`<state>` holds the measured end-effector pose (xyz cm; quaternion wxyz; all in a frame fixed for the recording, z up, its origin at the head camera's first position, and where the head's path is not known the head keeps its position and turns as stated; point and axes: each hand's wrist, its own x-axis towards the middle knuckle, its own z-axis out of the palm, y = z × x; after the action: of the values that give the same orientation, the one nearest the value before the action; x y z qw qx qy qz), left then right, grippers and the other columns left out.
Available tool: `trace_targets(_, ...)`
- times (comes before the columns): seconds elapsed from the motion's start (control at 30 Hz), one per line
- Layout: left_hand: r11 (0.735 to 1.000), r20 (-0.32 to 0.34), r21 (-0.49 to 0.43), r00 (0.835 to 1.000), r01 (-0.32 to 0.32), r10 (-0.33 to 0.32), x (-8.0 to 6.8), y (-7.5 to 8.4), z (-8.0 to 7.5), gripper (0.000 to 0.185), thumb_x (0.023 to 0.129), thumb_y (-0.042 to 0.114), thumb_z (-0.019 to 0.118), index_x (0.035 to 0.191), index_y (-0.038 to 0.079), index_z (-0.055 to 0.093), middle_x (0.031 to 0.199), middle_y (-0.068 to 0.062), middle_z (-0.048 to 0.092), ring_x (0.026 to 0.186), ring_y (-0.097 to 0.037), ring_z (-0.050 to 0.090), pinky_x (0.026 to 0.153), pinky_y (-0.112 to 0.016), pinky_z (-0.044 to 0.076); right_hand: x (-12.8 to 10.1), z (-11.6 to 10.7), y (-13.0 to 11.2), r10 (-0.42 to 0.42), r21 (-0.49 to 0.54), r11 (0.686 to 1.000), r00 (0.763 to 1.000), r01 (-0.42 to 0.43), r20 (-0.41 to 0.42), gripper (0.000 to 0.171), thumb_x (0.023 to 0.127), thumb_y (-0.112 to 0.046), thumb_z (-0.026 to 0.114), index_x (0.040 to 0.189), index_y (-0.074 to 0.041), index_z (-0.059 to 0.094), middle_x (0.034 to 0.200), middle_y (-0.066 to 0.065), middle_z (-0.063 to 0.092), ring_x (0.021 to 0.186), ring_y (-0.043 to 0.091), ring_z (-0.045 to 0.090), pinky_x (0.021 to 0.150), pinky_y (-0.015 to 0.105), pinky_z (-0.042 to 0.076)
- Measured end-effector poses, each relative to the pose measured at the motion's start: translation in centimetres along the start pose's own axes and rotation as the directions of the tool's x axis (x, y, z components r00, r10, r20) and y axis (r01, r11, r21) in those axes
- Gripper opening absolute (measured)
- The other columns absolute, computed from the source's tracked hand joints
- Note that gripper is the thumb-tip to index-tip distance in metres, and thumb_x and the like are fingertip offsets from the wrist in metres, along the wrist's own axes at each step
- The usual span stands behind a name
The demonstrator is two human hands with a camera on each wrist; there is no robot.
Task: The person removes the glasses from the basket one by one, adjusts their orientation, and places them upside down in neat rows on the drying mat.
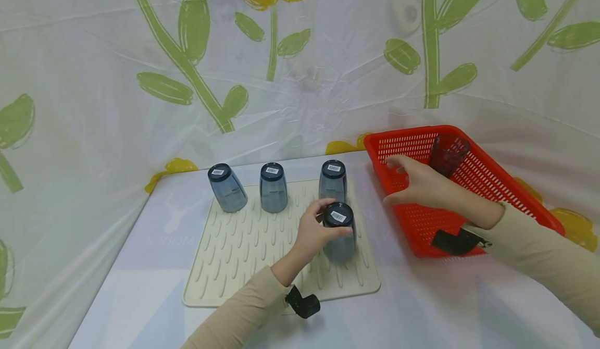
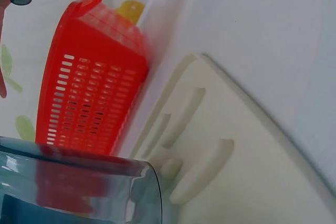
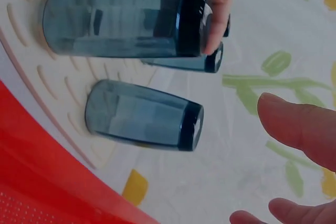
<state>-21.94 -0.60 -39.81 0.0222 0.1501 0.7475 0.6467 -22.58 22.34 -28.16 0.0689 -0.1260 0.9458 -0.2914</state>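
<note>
My left hand (image 1: 315, 229) grips an upside-down blue-grey drinking glass (image 1: 339, 237) near its dark base, thumb on one side and fingers on the other. The glass's rim is at the cream ribbed mat (image 1: 244, 255) or just above it; I cannot tell which. Behind it, another upturned glass (image 1: 333, 182) stands at the mat's back right. Two more, a middle glass (image 1: 273, 188) and a left glass (image 1: 227, 188), are at the back edge. My right hand (image 1: 419, 182) hovers over the red basket (image 1: 408, 234), thumb and fingers apart, holding nothing.
One clear glass (image 1: 447, 153) lies inside the basket at its far side, partly behind my right hand. The basket stands just right of the mat on a pale tablecloth (image 1: 422, 297). A flower-printed white sheet (image 1: 328, 78) hangs behind the table.
</note>
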Motion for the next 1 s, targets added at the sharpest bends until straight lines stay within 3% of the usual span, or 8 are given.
trace_targets(0.5,1.0,0.028,0.012,0.999,-0.015,0.015,-0.2,-0.3,0.3,0.061,0.07,0.008,0.077,0.124,0.003,0.049,0.119,-0.013,0.047,0.108,-0.022,0.046,0.102,-0.04,0.035,0.1,-3.2,0.6,-0.008,-0.039,0.999,1.0,0.007,-0.026,0.081,0.077,-0.027,0.073,0.137,0.001,0.028,0.133,0.021,0.042,0.121,0.038,0.037,0.092,0.056,0.038)
trace_targets(0.73,0.999,0.045,0.036,0.999,-0.018,0.017,-0.3,-0.5,0.2,0.063,0.07,0.009,0.077,0.125,0.004,0.047,0.117,-0.012,0.05,0.106,-0.023,0.049,0.091,-0.037,0.041,0.4,-4.7,0.9,0.001,-0.059,0.998,0.999,-0.004,-0.05,0.077,0.078,-0.026,0.072,0.135,0.002,0.03,0.132,0.022,0.042,0.119,0.038,0.038,0.093,0.056,0.037)
trace_targets(1.0,0.999,0.043,0.054,0.999,-0.004,0.002,-0.4,-0.3,0.1,0.064,0.069,0.01,0.078,0.125,0.005,0.048,0.119,-0.011,0.049,0.107,-0.023,0.047,0.091,-0.037,0.04,1.4,-6.9,2.3,0.011,-0.073,0.997,0.996,-0.018,-0.091,0.08,0.079,-0.023,0.071,0.137,0.006,0.025,0.133,0.029,0.037,0.12,0.044,0.034,0.094,0.057,0.033)
